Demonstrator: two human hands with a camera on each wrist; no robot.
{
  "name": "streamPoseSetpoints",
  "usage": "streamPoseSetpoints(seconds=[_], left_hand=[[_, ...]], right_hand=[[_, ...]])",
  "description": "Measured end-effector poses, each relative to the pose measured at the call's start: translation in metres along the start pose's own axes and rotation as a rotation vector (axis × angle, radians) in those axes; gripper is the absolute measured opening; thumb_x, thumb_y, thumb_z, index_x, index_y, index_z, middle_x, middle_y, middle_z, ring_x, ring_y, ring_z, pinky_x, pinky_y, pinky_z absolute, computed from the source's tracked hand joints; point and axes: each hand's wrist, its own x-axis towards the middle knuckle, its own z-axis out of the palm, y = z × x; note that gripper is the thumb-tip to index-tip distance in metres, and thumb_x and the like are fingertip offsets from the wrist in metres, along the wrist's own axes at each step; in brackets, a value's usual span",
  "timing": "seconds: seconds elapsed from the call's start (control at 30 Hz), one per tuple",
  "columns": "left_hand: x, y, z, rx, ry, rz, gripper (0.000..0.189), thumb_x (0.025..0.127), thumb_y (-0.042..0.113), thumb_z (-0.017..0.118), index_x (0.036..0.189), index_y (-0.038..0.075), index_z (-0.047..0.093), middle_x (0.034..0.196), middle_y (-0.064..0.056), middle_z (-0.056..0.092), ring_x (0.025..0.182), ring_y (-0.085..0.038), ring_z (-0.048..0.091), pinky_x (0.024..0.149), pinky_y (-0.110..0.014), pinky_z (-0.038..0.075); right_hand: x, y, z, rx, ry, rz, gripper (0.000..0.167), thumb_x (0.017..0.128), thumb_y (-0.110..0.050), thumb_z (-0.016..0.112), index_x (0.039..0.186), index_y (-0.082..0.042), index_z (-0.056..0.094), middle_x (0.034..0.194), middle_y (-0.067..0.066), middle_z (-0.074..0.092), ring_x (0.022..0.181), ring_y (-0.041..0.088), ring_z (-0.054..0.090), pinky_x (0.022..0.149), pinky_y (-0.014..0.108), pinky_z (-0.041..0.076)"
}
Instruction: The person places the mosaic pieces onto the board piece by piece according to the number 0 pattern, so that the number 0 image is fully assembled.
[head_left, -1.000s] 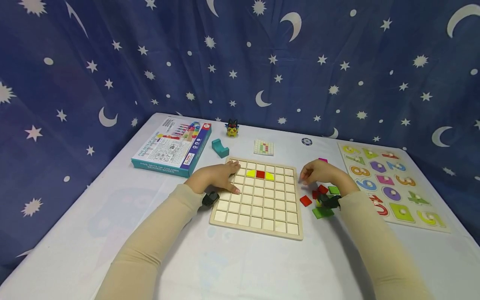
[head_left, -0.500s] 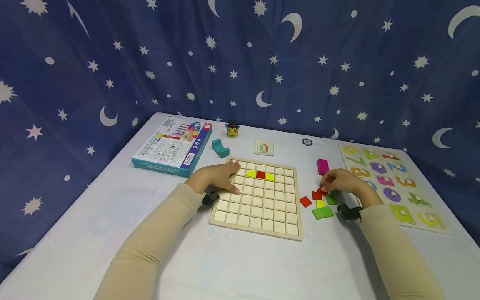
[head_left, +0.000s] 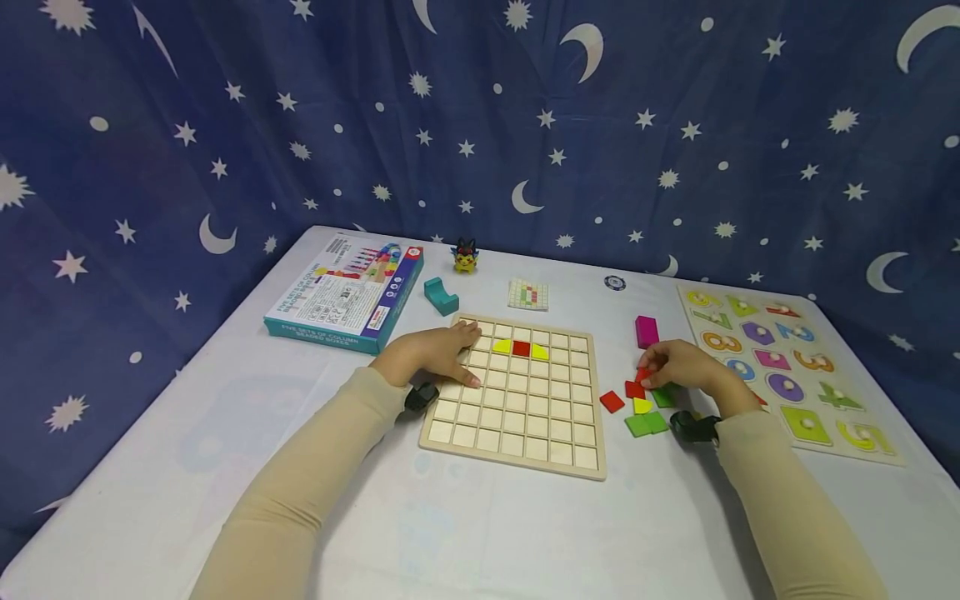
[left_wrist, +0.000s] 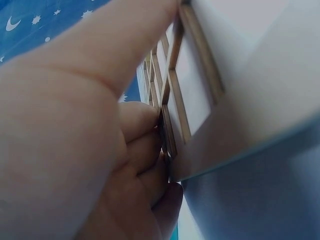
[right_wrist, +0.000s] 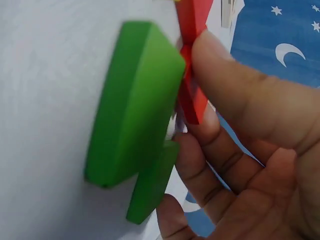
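1. Evidently, the right hand [head_left: 678, 367] pinches a red tile [right_wrist: 192, 102] beside green tiles [right_wrist: 132, 100], right of the wooden board [head_left: 514, 422].
2. The tile's half covered; its long axis I can't tell.
3. The left hand [head_left: 432, 352] rests unclenched on the board, which sits turned slightly askew.

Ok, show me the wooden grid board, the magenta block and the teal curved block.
Wooden grid board [head_left: 517, 382], head view: bare square near its middle.
Magenta block [head_left: 647, 333], head view: middle of its visible surface.
Teal curved block [head_left: 441, 298], head view: middle of its body.

Head view forward and down over table [head_left: 360, 517], close-up wrist views, left sharing board [head_left: 513, 422], right green tiles [right_wrist: 135, 110]
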Motion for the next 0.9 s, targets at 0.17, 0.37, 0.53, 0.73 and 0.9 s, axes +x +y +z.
streamPoseSetpoints(seconds=[0.17,0.37,0.53,0.73,0.9], left_hand=[[0.000,0.000,0.000,-0.001,0.003,0.003,0.097,0.078,0.045,0.068,0.148,0.006,0.013,0.155,-0.010,0.004,0.143,-0.025,-0.001,0.116,-0.041,0.007],[0.000,-0.001,0.001,0.002,0.005,0.008,0.098,0.078,0.046,0.068,0.148,0.006,0.013,0.155,-0.011,0.004,0.143,-0.025,-0.001,0.116,-0.040,0.006],[0.000,-0.002,0.001,0.007,0.005,0.010,0.098,0.078,0.046,0.068,0.148,0.006,0.013,0.155,-0.011,0.004,0.143,-0.025,-0.001,0.116,-0.040,0.006],[-0.001,0.000,0.000,0.005,0.005,0.010,0.097,0.079,0.046,0.067,0.148,0.006,0.013,0.155,-0.011,0.004,0.143,-0.025,-0.001,0.116,-0.040,0.006],[-0.003,0.001,-0.001,0.001,0.002,0.005,0.097,0.078,0.046,0.068,0.148,0.006,0.012,0.155,-0.011,0.004,0.143,-0.025,-0.001,0.116,-0.041,0.007]], right_hand=[[-0.001,-0.007,0.000,-0.001,0.019,-0.023,0.023,0.077,-0.005,0.069,0.097,0.001,0.061,0.083,0.007,0.052,0.082,0.022,0.045,0.069,0.029,0.040],[-0.001,-0.011,-0.002,-0.003,0.088,0.029,0.031,0.080,-0.004,0.064,0.111,0.000,0.063,0.081,0.007,0.053,0.079,0.022,0.047,0.065,0.026,0.042],[0.002,-0.012,-0.002,-0.002,0.123,0.037,0.030,0.083,-0.008,0.062,0.112,-0.001,0.064,0.089,0.011,0.058,0.082,0.023,0.048,0.064,0.025,0.044],[0.005,-0.025,0.001,-0.006,0.132,-0.011,0.025,0.085,-0.009,0.062,0.107,-0.001,0.067,0.097,0.013,0.063,0.082,0.023,0.051,0.071,0.028,0.045],[0.011,-0.041,0.010,0.004,0.137,-0.087,0.023,0.083,-0.005,0.061,0.105,0.001,0.068,0.094,0.012,0.066,0.079,0.020,0.053,0.070,0.027,0.046]])
